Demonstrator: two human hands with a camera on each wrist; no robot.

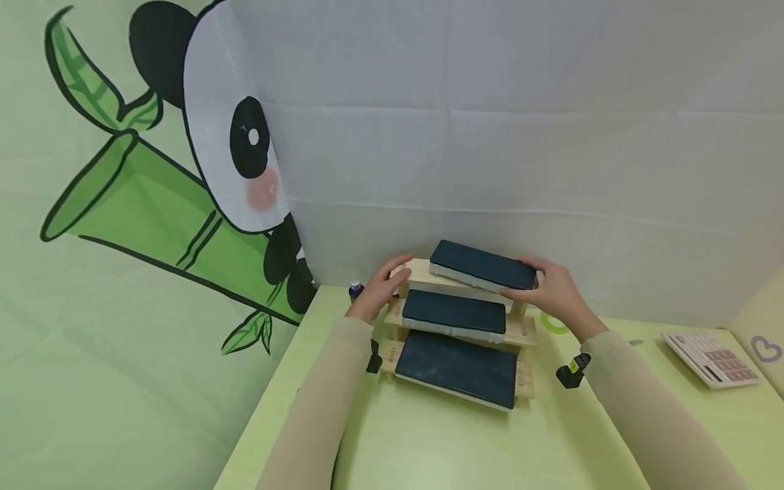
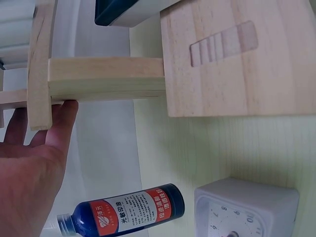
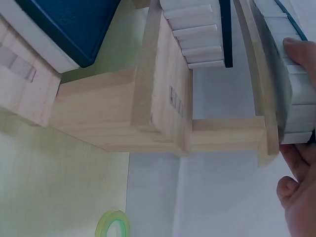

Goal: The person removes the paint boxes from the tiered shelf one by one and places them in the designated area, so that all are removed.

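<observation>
A three-tier wooden rack stands on the table, with a flat white case with a dark blue top on each tier. My right hand grips the right end of the top case, which sits askew on the highest board; the right wrist view shows that case tilted off the board. My left hand holds the left end of the top board, its fingers reaching behind the wood in the left wrist view. Below lie the middle case and the larger bottom case.
A blue bottle with a red and white label stands left of the rack, near a white dial timer. On the right are a green tape roll and a calculator. A pale cloth wall rises behind.
</observation>
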